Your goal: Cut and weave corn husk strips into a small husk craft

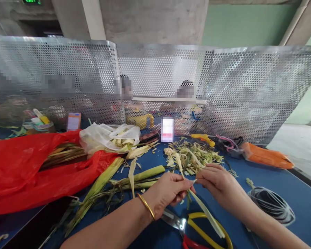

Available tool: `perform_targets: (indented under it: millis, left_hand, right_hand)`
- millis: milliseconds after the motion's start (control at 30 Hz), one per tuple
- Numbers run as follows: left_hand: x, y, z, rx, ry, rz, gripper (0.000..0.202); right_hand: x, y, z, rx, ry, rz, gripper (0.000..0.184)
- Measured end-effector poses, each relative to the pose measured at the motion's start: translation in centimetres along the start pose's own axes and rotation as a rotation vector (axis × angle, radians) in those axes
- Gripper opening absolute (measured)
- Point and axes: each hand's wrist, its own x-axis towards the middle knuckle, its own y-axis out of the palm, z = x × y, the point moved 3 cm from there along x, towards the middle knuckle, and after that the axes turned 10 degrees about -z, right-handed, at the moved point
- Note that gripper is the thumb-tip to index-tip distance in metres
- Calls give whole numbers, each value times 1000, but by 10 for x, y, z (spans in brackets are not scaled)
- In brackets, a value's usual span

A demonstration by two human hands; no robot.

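Observation:
My left hand (172,188), a gold bangle on its wrist, is closed in a pinch on pale corn husk strips (208,216). One strip trails down to the right below it, another sticks up past the fingers. Close beside it, my right hand (217,178) pinches a thin pale end of husk at the left fingertips. Under the hands lie scissors (182,224) with one yellow and one red handle, the blades partly hidden by my left wrist. Just beyond the hands is a heap of husk scraps (194,155).
Green corn husks (142,174) and a red plastic bag (41,166) lie left, near a white bag (111,136). Behind stand a phone (167,129), a yellow glue gun (203,139) and a perforated metal screen (158,69), people beyond it. An orange packet (266,155) and white cord (273,205) lie right.

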Motion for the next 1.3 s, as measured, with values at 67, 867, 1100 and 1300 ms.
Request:
perform_targets:
  millis: [67, 867, 1100, 1300]
  left_hand:
    - [0, 1, 0, 5, 11, -3, 35]
    - [-80, 16, 24, -509, 157, -270, 13]
    - [-70, 10, 47, -463, 132, -319, 8]
    - [-71, -1, 40, -424, 145, -294, 11]
  right_hand:
    - [-1, -1, 0, -30, -5, -34, 30]
    - [-73, 34, 89, 755, 471, -12, 35]
    - [-84, 36, 106, 199, 114, -119, 29]
    - [-82, 12, 97, 15, -5, -222, 27]
